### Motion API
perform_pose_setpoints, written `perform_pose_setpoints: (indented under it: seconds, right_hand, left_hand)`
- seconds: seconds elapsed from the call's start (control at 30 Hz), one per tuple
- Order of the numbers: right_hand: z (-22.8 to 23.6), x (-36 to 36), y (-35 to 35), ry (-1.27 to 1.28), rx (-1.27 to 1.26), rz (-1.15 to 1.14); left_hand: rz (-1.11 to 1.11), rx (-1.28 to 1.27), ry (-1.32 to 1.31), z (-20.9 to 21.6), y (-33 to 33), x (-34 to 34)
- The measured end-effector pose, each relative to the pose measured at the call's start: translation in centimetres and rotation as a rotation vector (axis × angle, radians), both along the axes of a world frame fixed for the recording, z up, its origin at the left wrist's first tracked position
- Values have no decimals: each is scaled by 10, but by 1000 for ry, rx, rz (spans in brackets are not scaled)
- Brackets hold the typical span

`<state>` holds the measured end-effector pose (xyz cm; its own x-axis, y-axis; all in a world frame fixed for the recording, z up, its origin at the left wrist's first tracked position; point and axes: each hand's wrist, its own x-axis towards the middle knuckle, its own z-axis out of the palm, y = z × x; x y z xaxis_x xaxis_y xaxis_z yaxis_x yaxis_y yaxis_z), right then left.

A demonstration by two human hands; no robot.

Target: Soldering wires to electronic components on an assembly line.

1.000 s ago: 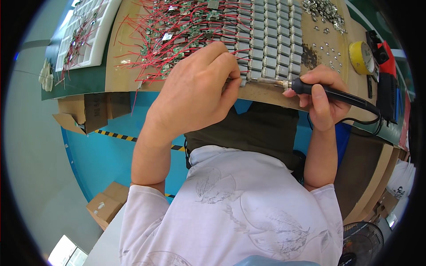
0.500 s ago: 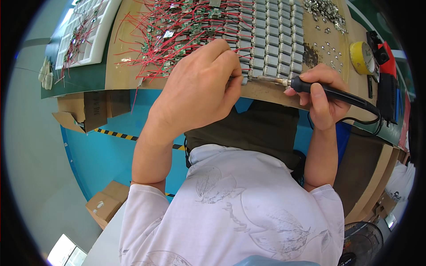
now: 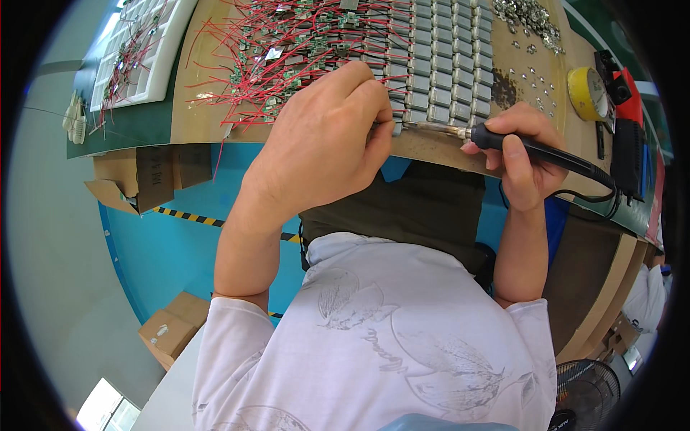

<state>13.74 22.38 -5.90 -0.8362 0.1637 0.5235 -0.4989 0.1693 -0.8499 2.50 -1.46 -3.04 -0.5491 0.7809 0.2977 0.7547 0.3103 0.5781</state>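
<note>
My right hand [image 3: 528,154] grips the black handle of a soldering iron [image 3: 553,153], its metal shaft pointing left along the table's near edge. The iron's tip reaches the end of a small grey piece [image 3: 396,129] beside my left fingertips. My left hand [image 3: 323,140] is closed in a pinch, its back toward me; the fingers hide most of what they hold. Just beyond my hands lie rows of flat grey rectangular cells [image 3: 440,65] with metal ends. Left of them, small green circuit boards [image 3: 316,43] with many red wires [image 3: 230,90] lie heaped together.
Small shiny metal pieces [image 3: 532,21] lie scattered at the far right, near a yellow tape roll [image 3: 586,95] and a black box [image 3: 627,158]. A white compartment tray [image 3: 152,82] with wired boards stands far left. Cardboard boxes [image 3: 153,172] and a fan [image 3: 589,388] are below the tabletop.
</note>
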Motion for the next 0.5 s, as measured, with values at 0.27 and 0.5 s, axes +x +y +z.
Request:
perform_pose_setpoints:
  seconds: [0.27,0.5]
  right_hand:
    - [0,2,1,-9,4,13]
    - [-2,4,-1,9,-151,0]
  left_hand:
    - [2,-20,-2,1,0,0]
    - [0,-19,4,1,0,1]
